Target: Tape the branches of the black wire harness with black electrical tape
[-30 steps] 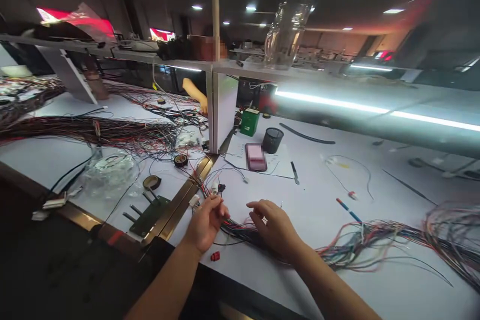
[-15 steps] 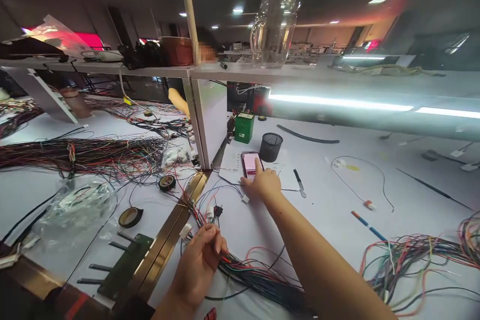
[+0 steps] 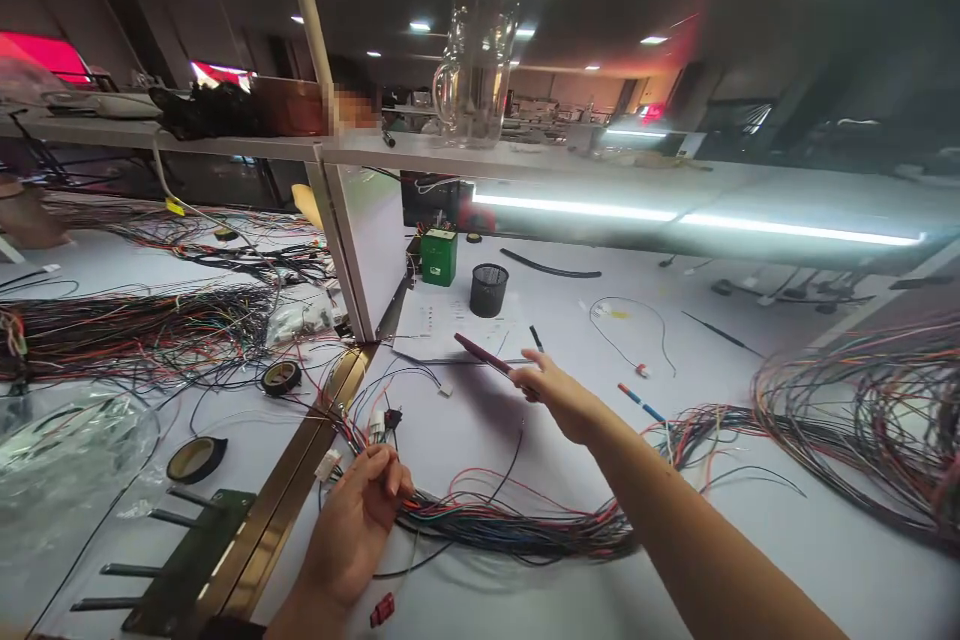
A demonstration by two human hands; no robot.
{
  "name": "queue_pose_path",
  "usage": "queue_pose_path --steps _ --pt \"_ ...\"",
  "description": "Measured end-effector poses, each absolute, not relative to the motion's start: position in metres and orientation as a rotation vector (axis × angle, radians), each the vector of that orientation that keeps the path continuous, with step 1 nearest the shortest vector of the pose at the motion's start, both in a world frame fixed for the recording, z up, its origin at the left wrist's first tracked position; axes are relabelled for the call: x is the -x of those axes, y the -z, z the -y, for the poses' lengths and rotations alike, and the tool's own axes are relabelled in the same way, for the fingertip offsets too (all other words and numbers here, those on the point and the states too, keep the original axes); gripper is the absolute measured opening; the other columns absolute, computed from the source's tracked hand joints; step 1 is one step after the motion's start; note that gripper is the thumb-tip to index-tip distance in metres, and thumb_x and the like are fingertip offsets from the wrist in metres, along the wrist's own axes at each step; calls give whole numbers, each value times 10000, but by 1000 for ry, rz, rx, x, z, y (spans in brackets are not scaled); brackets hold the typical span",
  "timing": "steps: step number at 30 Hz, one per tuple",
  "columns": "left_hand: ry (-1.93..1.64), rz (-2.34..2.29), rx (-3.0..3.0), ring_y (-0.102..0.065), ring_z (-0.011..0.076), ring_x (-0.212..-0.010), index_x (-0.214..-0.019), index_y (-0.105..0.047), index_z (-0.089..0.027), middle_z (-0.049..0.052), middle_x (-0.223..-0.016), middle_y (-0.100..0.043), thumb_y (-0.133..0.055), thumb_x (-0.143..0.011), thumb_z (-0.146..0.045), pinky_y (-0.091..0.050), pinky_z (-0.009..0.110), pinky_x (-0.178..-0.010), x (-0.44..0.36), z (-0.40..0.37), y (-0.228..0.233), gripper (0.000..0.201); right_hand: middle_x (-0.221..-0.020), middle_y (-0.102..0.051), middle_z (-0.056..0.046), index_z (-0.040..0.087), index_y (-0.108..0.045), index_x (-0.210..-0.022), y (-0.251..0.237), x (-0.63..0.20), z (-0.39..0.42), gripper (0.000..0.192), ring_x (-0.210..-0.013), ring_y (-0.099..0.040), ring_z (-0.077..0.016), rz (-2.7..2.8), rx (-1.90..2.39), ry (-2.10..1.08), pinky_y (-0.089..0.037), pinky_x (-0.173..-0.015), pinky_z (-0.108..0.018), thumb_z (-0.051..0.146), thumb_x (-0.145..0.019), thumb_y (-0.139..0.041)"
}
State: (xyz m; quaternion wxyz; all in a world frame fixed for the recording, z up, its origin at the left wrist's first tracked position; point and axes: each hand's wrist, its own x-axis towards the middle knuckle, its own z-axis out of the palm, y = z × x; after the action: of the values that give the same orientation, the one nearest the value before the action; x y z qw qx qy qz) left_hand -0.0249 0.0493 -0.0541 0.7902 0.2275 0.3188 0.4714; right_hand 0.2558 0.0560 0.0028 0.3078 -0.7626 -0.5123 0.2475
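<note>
My right hand (image 3: 559,395) is raised over the white bench and holds a pink phone (image 3: 486,356) by its near end, lifted off a sheet of paper (image 3: 442,325). My left hand (image 3: 358,520) rests low at the front and pinches one end of a bundle of coloured wires (image 3: 517,525) that trails right across the bench. Small white and black connectors (image 3: 382,420) lie just beyond my left fingers.
A black mesh cup (image 3: 488,289) and a green box (image 3: 439,256) stand behind the paper. Two tape rolls (image 3: 197,458) and a green jig with pins (image 3: 191,560) lie left of a brass rail. Big wire looms sit at left and right. A glass jug (image 3: 476,60) stands on the shelf.
My right hand went from the wire bundle out to the phone, took hold of it and lifted it off the paper. My left hand stayed on the wires. The view swung right.
</note>
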Motion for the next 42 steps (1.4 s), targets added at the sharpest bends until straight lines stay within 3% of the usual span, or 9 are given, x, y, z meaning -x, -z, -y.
queue_pose_path --steps 4,7,12,18,26,33,37,39,42 --pt "-1015 -685 -485 -504 130 -636 -703 -613 -168 -14 -583 -468 -687 -765 -240 -487 236 -635 27 -48 55 121 -1073 -638 -131 161 -331 -1399 4 -302 25 711 -955 -625 -236 1032 1983 -874 -453 -854 -397 495 -790 -485" --pt "-1011 -679 -511 -504 135 -640 -694 -605 -166 -11 -586 -462 -686 -767 -232 -500 250 -636 29 -48 57 128 -1201 -559 -144 206 -271 -1431 21 -330 52 818 -1084 -564 -279 915 2204 -641 -414 -914 -429 537 -739 -556" --pt "-1012 -726 -526 -506 147 -662 -676 -598 -160 -7 -585 -453 -712 -740 -252 -515 255 -627 30 -48 56 160 -1219 -533 -178 109 -299 -1422 48 -337 34 843 -1191 -449 -321 1084 2535 -78 -302 -1024 -419 488 -721 -576" --pt "-1025 -794 -532 -496 154 -673 -659 -587 -159 -4 -585 -445 -741 -694 -247 -530 262 -619 31 -46 53 181 -1188 -532 -163 185 -339 -1424 64 -328 13 832 -1133 -471 -340 1113 2590 60 -341 -968 -453 585 -734 -574" --pt "-1016 -847 -478 -466 148 -644 -652 -553 -161 -13 -590 -409 -695 -725 -224 -533 293 -592 28 -51 52 172 -1428 -345 -71 366 -616 -1191 64 -386 15 455 -1337 -275 -300 1367 2400 107 -236 -1062 -517 606 -868 -405" --pt "-1030 -926 -396 -451 145 -608 -716 -554 -183 -29 -575 -379 -711 -680 -201 -529 316 -546 28 -55 52 162 -1434 -366 -88 305 -709 -1019 50 -387 13 367 -1371 -225 -333 1468 2298 85 -196 -1069 -568 540 -867 -472" --pt "-1008 -902 -400 -447 138 -605 -711 -535 -182 -32 -579 -375 -696 -713 -208 -526 322 -558 32 -59 59 163 -1280 -510 -107 247 -680 -942 39 -334 48 254 -1240 -415 -277 1509 1923 161 -336 -1005 -478 430 -877 -516" --pt "-999 -880 -407 -448 131 -604 -726 -535 -184 -35 -587 -379 -679 -731 -192 -523 321 -574 34 -62 62 145 -1032 -612 -86 215 -644 -884 42 -299 63 188 -938 -572 -180 1653 1663 -19 -450 -798 -319 337 -894 -501" --pt "-1016 -871 -407 -449 122 -589 -775 -559 -190 -42 -581 -376 -658 -746 -188 -516 301 -580 36 -65 65 103 -550 -482 25 197 -462 -557 62 -256 72 322 -479 -382 -93 1884 1367 -10 -282 -479 -251 300 -858 -513"
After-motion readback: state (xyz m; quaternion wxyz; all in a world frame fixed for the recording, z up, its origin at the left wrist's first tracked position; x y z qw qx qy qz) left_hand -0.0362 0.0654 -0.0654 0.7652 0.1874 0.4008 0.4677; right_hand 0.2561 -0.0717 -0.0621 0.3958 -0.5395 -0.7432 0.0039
